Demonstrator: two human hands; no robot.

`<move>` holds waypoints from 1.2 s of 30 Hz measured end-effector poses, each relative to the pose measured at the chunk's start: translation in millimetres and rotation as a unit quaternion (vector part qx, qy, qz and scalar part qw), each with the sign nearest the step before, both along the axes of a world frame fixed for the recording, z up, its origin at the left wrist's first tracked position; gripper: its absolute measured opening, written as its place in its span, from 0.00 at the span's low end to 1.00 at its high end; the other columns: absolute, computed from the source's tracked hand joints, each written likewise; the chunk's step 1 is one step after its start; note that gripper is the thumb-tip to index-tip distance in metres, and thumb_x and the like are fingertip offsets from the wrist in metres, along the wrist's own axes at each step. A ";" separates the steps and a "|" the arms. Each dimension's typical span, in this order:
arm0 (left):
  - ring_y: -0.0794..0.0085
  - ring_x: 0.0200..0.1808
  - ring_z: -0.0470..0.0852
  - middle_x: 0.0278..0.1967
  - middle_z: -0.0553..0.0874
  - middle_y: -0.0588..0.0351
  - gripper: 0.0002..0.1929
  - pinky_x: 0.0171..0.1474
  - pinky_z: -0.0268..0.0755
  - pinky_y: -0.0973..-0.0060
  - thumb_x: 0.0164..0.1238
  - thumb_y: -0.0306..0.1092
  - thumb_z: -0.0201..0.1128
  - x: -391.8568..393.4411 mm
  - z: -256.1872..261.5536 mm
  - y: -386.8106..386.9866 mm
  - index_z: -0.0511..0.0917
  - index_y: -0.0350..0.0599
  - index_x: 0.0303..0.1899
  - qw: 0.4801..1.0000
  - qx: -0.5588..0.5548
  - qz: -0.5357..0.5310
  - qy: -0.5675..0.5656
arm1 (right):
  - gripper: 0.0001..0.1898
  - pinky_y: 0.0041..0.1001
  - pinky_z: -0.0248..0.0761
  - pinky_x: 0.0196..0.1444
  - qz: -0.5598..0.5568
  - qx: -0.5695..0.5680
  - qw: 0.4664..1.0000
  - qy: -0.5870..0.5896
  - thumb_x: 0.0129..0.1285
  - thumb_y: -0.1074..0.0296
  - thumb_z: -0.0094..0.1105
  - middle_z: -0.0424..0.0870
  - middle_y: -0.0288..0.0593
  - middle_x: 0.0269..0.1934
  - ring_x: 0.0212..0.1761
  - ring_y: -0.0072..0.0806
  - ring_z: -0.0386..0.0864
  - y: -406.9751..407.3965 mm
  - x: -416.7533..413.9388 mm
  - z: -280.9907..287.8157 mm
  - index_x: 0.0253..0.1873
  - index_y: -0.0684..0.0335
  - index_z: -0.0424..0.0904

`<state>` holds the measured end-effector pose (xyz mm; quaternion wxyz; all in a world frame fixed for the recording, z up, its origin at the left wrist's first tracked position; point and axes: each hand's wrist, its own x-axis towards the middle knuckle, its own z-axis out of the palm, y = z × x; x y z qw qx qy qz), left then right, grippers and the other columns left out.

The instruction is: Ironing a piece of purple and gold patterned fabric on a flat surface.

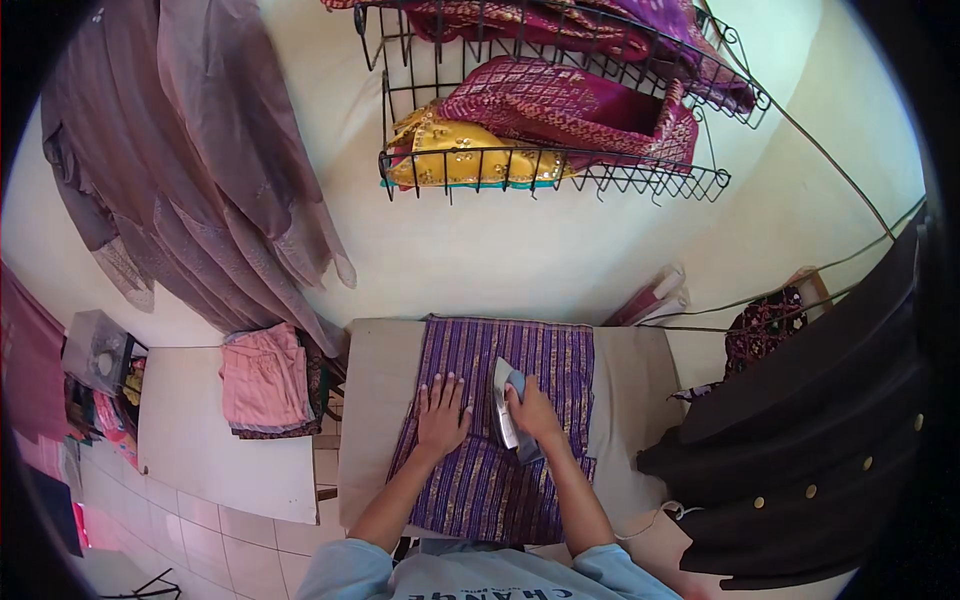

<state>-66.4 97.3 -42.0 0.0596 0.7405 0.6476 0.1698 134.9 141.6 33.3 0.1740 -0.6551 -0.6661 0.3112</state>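
My right hand [534, 412] is closed around the blue-grey handle of an electric clothes iron [505, 420]. The iron stands on a purple striped cloth with gold patterning [480, 345], its tip pointing toward the wall. To the left of the iron, my left hand [442, 420] lies palm down on the same cloth with its fingers spread. The cloth is spread over a padded ironing surface covered in beige fabric [375, 390], and a second layer or fold shows across its nearer part. The iron's soleplate underside is hidden.
Folded pink clothes [262, 379] lie stacked on a white table [187, 427] at left. A long mauve garment [210, 150] hangs above them. Black wire baskets [555, 154] hold folded fabrics on the wall. Dark garments [795, 442] hang at right, near cables [697, 311].
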 end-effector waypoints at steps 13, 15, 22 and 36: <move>0.55 0.83 0.47 0.80 0.57 0.52 0.36 0.82 0.33 0.46 0.72 0.50 0.52 7.4 0.1 5.8 0.59 0.47 0.78 1.000 -0.012 -0.009 0.005 | 0.28 0.49 0.79 0.36 -0.039 0.068 0.997 0.018 0.75 0.46 0.52 0.84 0.68 0.31 0.28 0.58 0.86 87.8 -16.0 -46.6 0.50 0.74 0.69; 0.54 0.83 0.49 0.80 0.59 0.52 0.36 0.82 0.33 0.46 0.72 0.49 0.54 8.3 -5.6 8.4 0.60 0.47 0.78 1.000 0.003 -0.016 -0.005 | 0.27 0.43 0.78 0.27 -0.035 0.064 0.997 0.017 0.75 0.46 0.53 0.84 0.63 0.27 0.19 0.47 0.84 91.8 -8.8 -49.9 0.50 0.74 0.69; 0.50 0.82 0.51 0.78 0.62 0.46 0.33 0.82 0.36 0.45 0.74 0.46 0.56 -8.1 13.5 -12.0 0.64 0.44 0.76 0.999 0.023 0.037 -0.020 | 0.28 0.39 0.74 0.22 0.033 -0.064 0.992 0.101 0.77 0.44 0.50 0.83 0.58 0.27 0.15 0.40 0.81 12.5 -25.0 -4.4 0.51 0.73 0.68; 0.52 0.82 0.51 0.80 0.59 0.47 0.32 0.82 0.37 0.46 0.74 0.45 0.51 -4.8 -2.1 -24.4 0.64 0.43 0.75 0.999 0.015 0.037 -0.022 | 0.26 0.45 0.79 0.28 0.014 0.087 0.996 0.019 0.76 0.47 0.52 0.85 0.65 0.30 0.21 0.49 0.85 82.6 -51.2 -52.3 0.48 0.73 0.70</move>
